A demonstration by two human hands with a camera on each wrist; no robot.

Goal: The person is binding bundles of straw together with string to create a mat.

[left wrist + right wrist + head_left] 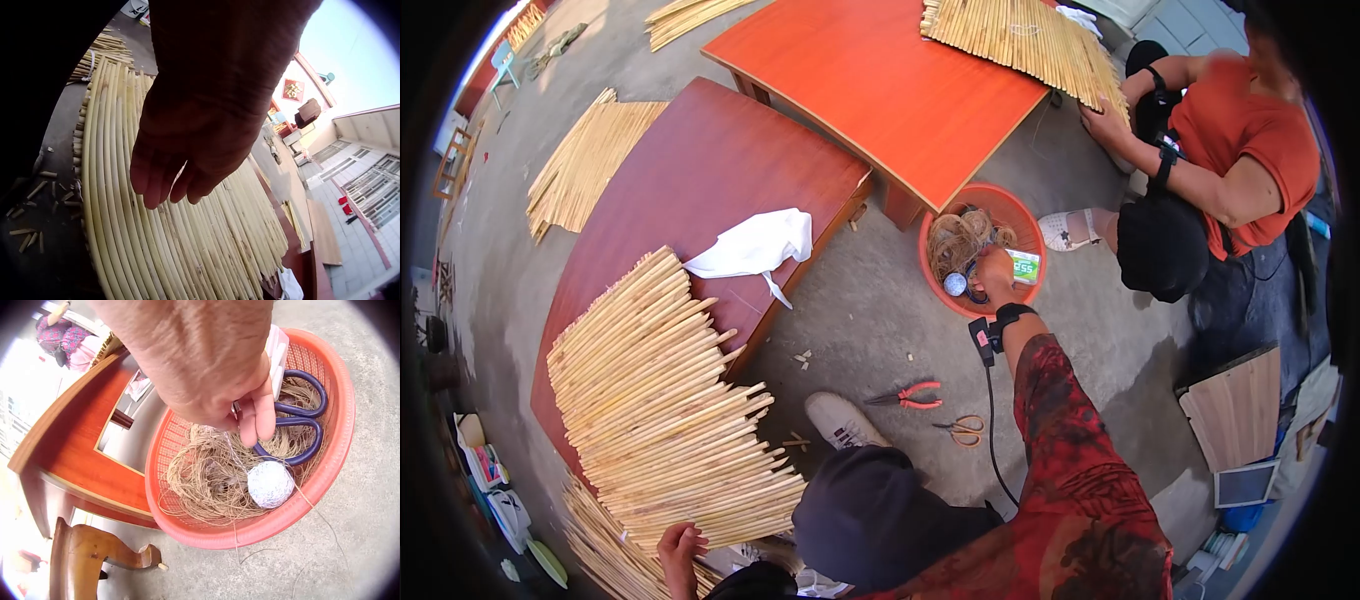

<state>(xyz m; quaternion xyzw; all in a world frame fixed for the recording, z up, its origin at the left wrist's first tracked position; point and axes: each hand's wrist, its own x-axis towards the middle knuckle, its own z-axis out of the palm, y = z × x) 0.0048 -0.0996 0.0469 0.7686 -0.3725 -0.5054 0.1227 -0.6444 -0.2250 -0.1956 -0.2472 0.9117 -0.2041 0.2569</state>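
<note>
Scissors (320, 434) with blue handles are lying in the basket (345, 425), right under the fingers of the right grip (997, 270). That grip is curling over them, and a bit of metal is showing by its fingers; I cannot tell whether it is clamping on anything. Tangled twine (200, 478) is filling the basket below the grip, a white ball (270, 485) is resting on it, and a green-and-white box (1024, 267) is sitting just beside the grip.

The left grip (681, 552) is hanging loosely over the near edge of the stick mat (685, 410), fingers apart from the thumb; I cannot tell whether it is touching. Beyond it, the mat is lying partly over the tabletop (690, 150), near a white cloth (755, 243). Between the two grips, pliers (918, 396) and small shears (968, 430) are lying on the floor (880, 345). Across from the right grip, another person (1250, 170) is holding a second mat (1025, 45).
</note>
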